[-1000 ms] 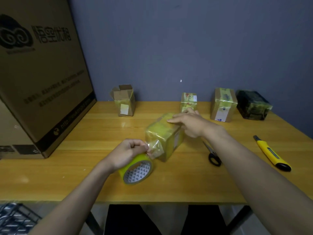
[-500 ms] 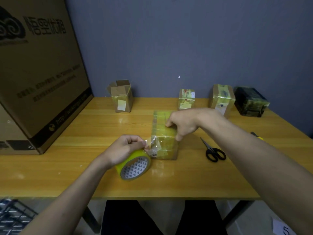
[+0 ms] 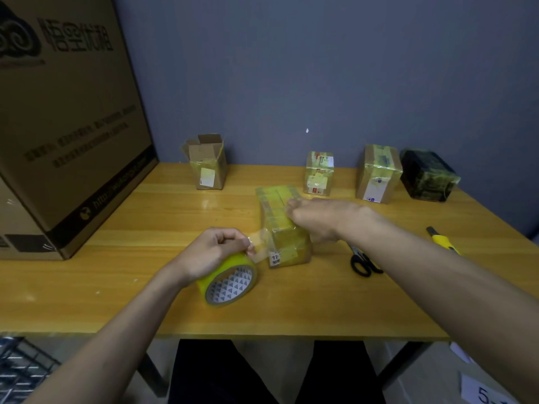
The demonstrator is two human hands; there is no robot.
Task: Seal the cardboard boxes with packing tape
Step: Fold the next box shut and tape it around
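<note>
While most of the small cartons along the wall look wrapped, one is plainly unfinished, so the job reads as more than half done. Taking the tape-wrapped cardboard box [image 3: 281,225] in the middle of the wooden table [image 3: 145,228] as the landmark: far to its left stands a huge printed brown carton [image 3: 67,126], and behind it to the left a small brown box with raised flaps [image 3: 207,162], unsealed and waiting its turn. Just left of and nearer than the landmark, the left hand [image 3: 208,253] grips the yellow roll of packing tape [image 3: 229,282], fingers curled round it, thumb and finger pinching a clear strip that runs to the box's near left face. On the landmark's top lies the right hand [image 3: 318,215], fingers bent and pressing down on it; whether they pinch tape I cannot tell. Behind it to the right stand a small labelled box [image 3: 319,173], a taller taped box [image 3: 379,174] and a dark wrapped box [image 3: 428,176], all apparently sealed. Right of the landmark lie black scissors [image 3: 361,262] and a yellow utility knife [image 3: 442,237]. Cutting this strip and sealing the open box seem to remain.
</note>
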